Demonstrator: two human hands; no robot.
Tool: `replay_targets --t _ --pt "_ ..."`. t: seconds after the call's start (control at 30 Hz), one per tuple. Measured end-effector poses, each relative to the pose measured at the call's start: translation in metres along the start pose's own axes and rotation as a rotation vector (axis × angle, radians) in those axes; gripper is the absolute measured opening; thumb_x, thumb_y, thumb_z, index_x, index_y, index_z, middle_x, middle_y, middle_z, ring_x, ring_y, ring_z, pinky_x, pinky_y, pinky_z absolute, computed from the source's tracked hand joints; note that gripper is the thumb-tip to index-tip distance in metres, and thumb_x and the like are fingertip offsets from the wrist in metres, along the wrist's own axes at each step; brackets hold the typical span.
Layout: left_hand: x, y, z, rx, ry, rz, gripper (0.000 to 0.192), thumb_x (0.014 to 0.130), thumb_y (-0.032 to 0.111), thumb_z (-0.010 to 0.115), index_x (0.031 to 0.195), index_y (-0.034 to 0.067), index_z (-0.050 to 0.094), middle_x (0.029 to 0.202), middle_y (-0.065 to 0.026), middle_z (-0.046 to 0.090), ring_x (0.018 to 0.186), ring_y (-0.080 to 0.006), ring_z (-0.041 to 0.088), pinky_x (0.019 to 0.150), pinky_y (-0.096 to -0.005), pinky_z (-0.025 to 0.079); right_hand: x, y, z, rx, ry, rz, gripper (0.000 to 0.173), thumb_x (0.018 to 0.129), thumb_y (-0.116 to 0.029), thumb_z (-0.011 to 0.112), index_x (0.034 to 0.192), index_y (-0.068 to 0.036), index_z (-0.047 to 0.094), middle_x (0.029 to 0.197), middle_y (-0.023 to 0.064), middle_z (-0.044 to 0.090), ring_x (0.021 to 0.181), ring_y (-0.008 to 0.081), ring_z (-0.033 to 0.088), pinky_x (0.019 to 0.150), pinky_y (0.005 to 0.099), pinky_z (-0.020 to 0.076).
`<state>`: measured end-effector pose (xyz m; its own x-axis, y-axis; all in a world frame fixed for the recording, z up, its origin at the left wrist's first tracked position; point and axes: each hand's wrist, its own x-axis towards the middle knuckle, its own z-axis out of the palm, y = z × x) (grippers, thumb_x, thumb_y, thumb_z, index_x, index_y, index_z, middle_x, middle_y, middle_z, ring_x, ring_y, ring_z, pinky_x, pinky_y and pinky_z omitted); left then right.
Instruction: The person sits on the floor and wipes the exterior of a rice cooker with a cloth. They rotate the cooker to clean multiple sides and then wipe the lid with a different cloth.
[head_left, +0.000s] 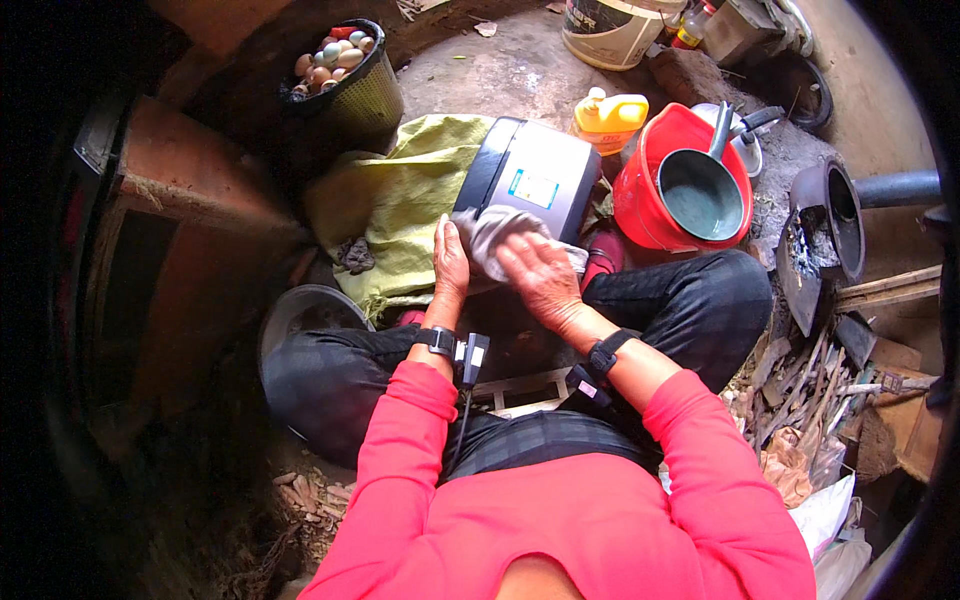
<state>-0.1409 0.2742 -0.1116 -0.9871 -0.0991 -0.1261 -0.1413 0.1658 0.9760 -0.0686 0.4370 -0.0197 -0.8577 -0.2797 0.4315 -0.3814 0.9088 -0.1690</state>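
A silver and black rice cooker rests in front of me at the edge of a yellow-green woven sack. A label with writing is stuck on its silver surface. My left hand steadies the near left side of the cooker, its fingers held together and pointing away from me. Under the spread fingers of my right hand is a bunched, greyish striped cloth, pressed to the cooker's near end. The right hand and the cloth are slightly blurred. The cloth covers part of the near edge.
Right of the cooker stands a red bucket with a dark dipper on it, beside a yellow jug. A basket of eggs is at the far left. A grey basin sits by my left knee; firewood lies right.
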Motion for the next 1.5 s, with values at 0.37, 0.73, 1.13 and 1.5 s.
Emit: replay_targets --t 0.37,0.73,1.13,1.5 --pt "0.006 0.014 -0.011 -0.545 -0.072 -0.251 0.056 0.100 0.048 0.026 0.117 0.004 0.057 0.119 -0.0087 0.059 0.107 -0.0208 0.056 0.098 -0.0339 0.041 0.049 -0.028 0.044 0.053 -0.038 -0.136 0.023 0.079 -0.021 0.052 0.098 -0.009 0.058 0.114 0.0086 0.054 0.107 0.0256 0.051 0.092 0.0394 0.0400" --pt "0.020 -0.015 -0.002 -0.327 0.048 -0.115 0.059 0.099 0.040 0.042 0.139 -0.003 0.031 0.134 -0.0190 0.044 0.120 -0.0255 0.046 0.102 -0.0338 0.037 0.031 0.002 0.008 0.163 -0.020 0.002 0.038 0.070 -0.031 0.065 0.104 -0.015 0.059 0.113 0.0030 0.057 0.107 0.0229 0.053 0.084 0.0391 0.0433" --pt "0.044 0.071 0.041 0.555 -0.039 0.414 0.057 0.092 0.033 0.052 0.139 0.007 0.037 0.141 -0.0192 0.039 0.133 -0.0359 0.033 0.109 -0.0529 0.021 0.061 0.150 0.011 0.645 0.208 0.955 0.042 0.077 -0.016 0.056 0.117 -0.005 0.055 0.114 0.0228 0.058 0.101 0.0420 0.054 0.093 0.0468 0.0421" --pt "0.039 0.098 0.100 0.596 -0.064 0.505 0.045 0.093 0.024 0.048 0.132 0.000 0.044 0.135 -0.0193 0.045 0.133 -0.0342 0.033 0.110 -0.0533 0.015 0.098 0.193 0.025 0.288 -0.157 0.803 0.036 0.081 -0.023 0.055 0.116 -0.015 0.059 0.120 0.0149 0.058 0.110 0.0388 0.051 0.093 0.0475 0.0436"
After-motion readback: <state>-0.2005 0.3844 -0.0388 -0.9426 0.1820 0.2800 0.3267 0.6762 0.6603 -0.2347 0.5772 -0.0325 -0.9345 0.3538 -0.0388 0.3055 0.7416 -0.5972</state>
